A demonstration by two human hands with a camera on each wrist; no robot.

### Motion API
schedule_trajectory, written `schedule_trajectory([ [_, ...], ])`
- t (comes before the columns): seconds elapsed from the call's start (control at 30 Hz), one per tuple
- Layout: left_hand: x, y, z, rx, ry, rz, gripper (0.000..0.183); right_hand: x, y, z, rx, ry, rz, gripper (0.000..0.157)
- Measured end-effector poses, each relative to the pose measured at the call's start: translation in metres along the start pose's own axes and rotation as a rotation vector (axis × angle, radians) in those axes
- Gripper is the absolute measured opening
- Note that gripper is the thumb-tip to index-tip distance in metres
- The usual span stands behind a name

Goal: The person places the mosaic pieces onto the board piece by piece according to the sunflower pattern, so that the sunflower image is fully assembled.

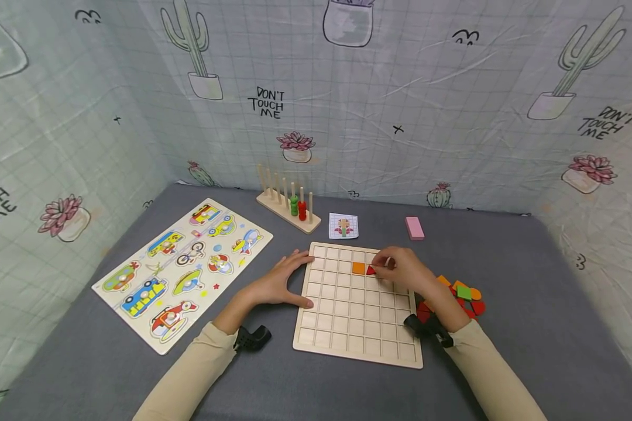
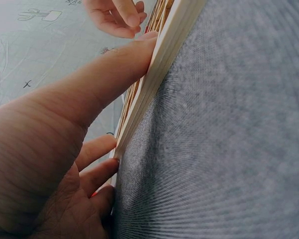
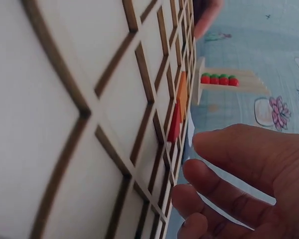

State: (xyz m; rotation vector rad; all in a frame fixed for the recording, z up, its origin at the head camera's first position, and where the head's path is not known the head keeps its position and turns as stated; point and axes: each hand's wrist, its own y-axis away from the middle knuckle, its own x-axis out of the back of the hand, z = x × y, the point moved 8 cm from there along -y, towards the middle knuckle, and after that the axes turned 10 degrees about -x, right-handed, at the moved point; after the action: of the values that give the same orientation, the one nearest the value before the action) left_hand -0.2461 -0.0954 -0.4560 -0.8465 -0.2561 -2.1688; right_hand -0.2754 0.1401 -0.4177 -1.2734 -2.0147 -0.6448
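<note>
A square wooden grid board (image 1: 342,318) lies on the grey cloth. My left hand (image 1: 279,283) rests at its left edge, thumb and fingers spread apart along the rim; in the left wrist view the thumb (image 2: 124,64) presses against the board's side. An orange square tile (image 1: 359,268) sits in a cell near the board's top. Just right of it is a red triangle tile (image 1: 371,270), at the fingertips of my right hand (image 1: 402,269). In the right wrist view the red triangle (image 3: 175,124) lies on the grid, with the loosely bent fingers (image 3: 214,181) a small gap away.
Loose red, orange and green tiles (image 1: 463,293) lie right of the board, partly behind the right forearm. Behind the board are a small pattern card (image 1: 343,225), a pink block (image 1: 414,228) and a peg stand (image 1: 288,211) with green and red beads. A vehicle puzzle (image 1: 184,275) lies left.
</note>
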Motion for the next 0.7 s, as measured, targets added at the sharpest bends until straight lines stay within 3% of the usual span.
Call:
schedule_trajectory([
  [0.23, 0.001, 0.0, 0.001, 0.0, 0.007, 0.0, 0.095, 0.015, 0.012, 0.008, -0.011, 0.004, 0.028, 0.009],
  [0.7, 0.0, 0.0, -0.001, 0.013, -0.001, -0.005, 0.095, 0.035, 0.043, 0.039, -0.116, 0.004, 0.068, 0.011],
])
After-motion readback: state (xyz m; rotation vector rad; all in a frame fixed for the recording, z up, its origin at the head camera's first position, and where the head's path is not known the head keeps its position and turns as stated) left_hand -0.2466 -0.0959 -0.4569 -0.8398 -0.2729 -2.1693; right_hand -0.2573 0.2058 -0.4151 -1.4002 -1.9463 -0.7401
